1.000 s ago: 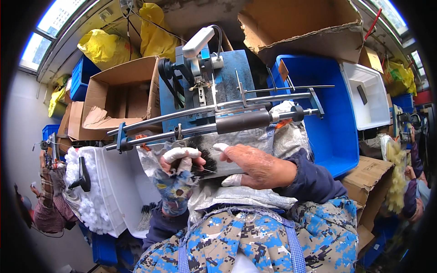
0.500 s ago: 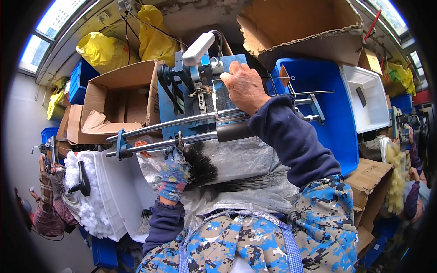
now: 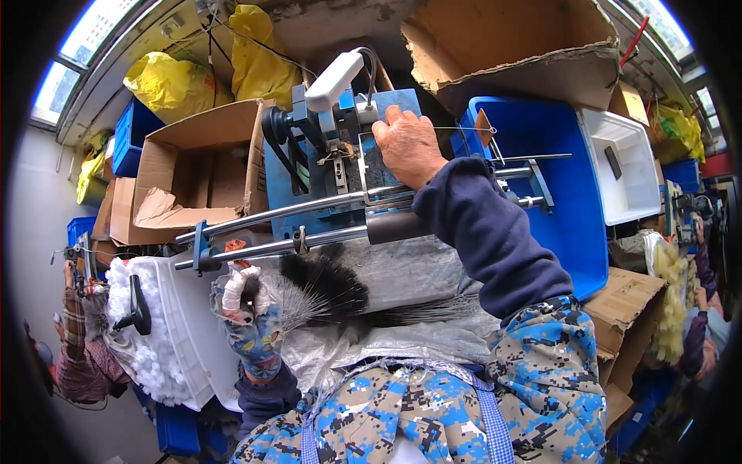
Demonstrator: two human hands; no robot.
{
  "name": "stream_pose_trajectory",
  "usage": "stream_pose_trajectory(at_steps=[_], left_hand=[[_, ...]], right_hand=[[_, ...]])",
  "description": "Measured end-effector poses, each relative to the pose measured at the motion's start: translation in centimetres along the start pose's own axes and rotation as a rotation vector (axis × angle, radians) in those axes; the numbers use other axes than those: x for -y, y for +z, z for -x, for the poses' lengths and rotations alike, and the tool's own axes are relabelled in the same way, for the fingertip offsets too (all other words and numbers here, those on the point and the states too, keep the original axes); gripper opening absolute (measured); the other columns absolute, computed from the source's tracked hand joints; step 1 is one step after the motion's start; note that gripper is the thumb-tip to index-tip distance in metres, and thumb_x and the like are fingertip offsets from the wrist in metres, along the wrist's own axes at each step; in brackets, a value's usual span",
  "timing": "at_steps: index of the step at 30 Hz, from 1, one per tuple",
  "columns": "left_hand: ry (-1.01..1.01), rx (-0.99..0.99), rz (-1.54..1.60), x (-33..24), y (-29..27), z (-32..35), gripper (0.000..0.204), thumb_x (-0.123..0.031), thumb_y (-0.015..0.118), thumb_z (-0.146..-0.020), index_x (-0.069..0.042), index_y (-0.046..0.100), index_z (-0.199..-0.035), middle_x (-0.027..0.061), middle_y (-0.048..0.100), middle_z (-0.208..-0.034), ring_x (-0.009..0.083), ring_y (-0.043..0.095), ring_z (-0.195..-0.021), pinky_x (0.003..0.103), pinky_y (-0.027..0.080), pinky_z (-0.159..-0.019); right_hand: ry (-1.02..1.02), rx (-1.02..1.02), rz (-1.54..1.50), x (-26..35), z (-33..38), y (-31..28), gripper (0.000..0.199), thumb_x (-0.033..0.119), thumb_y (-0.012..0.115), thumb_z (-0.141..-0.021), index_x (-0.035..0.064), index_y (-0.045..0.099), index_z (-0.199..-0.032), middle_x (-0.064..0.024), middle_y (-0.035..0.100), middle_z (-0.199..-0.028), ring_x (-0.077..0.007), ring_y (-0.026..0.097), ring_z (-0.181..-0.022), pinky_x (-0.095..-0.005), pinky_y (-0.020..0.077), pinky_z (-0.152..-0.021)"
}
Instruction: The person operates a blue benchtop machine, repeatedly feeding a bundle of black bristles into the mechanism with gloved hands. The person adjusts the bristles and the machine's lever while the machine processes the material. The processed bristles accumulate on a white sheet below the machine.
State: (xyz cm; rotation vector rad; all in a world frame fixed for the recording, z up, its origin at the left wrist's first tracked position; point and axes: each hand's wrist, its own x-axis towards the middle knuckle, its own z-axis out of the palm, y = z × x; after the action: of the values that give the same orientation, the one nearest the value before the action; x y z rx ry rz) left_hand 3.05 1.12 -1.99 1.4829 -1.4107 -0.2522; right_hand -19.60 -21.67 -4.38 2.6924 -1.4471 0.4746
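My right hand [image 3: 410, 147], bare, is over the blue base plate [image 3: 398, 104] of a bench machine. Its fingers are curled down, and what they hold is hidden. A bent metal rod [image 3: 362, 166] stands beside its fingertips; a thin wire with a looped end [image 3: 492, 131] runs out to the right behind it. My left hand [image 3: 259, 329], in a patterned glove with white-wrapped fingers, is curled below the left end of the metal rails [image 3: 317, 241]. Something dark shows between its fingers, too unclear to name. Beside it on my lap lie black bristles [image 3: 328, 282] and fanned thin wires [image 3: 305, 307].
An open cardboard box [image 3: 197, 116] stands left of the machine, a bigger one [image 3: 525, 77] behind right. A blue bin [image 3: 576, 193] and a white tray [image 3: 649, 185] are at the right. A white bin [image 3: 182, 332] with white fluffy pieces sits at the left. Other people work at both edges.
My left hand has moved left and down from the lower rail beside the black bristles and has turned over. More fanned wires now show there. My right hand has hardly moved.
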Motion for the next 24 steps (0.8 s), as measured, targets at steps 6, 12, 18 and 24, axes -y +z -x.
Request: stream_pose_trajectory(at_steps=[6,12,18,24], left_hand=[[-0.116,-0.190,0.537,-2.4,-1.0,-2.1,0.048,0.007,0.055,-0.080,-0.008,0.043,-0.123,0.0180,0.059,-0.084,0.0178,0.058,-0.058,0.025,0.049,-0.043],[-0.175,0.135,0.879,-0.3,-0.6,-1.5,0.058,0.013,0.052,-0.078,-0.011,0.036,-0.129,0.0199,0.056,-0.100,0.0212,0.060,-0.067,0.027,0.054,-0.047],[-0.308,0.218,0.904,0.5,-0.2,-0.8,0.058,0.015,0.051,-0.077,-0.010,0.038,-0.127,0.0219,0.054,-0.104,0.0250,0.061,-0.074,0.029,0.055,-0.051],[-0.331,0.172,0.969,-0.1,1.1,-0.6,0.058,0.016,0.052,-0.076,-0.009,0.041,-0.126,0.0220,0.055,-0.102,0.0256,0.061,-0.073,0.029,0.055,-0.051]], right_hand=[[0.015,-0.026,-0.064,-0.4,0.0,0.4,0.010,0.009,0.053,-0.073,0.0068,0.059,-0.081,-0.0126,0.055,-0.087,-0.0273,0.057,-0.080,-0.0390,0.0441,-0.067],[0.026,-0.045,-0.103,-0.2,0.0,0.3,0.011,0.008,0.051,-0.074,0.0058,0.060,-0.080,-0.0132,0.055,-0.086,-0.0295,0.056,-0.080,-0.0398,0.0441,-0.067],[0.011,-0.044,-0.123,-0.4,-0.1,0.6,0.014,0.008,0.052,-0.075,0.0056,0.062,-0.084,-0.0142,0.057,-0.086,-0.0302,0.056,-0.080,-0.0405,0.0444,-0.070],[0.064,0.017,-0.336,-1.2,-0.7,1.9,0.017,0.012,0.055,-0.080,0.0061,0.066,-0.090,-0.0110,0.062,-0.088,-0.0289,0.055,-0.088,-0.0426,0.0405,-0.079]])
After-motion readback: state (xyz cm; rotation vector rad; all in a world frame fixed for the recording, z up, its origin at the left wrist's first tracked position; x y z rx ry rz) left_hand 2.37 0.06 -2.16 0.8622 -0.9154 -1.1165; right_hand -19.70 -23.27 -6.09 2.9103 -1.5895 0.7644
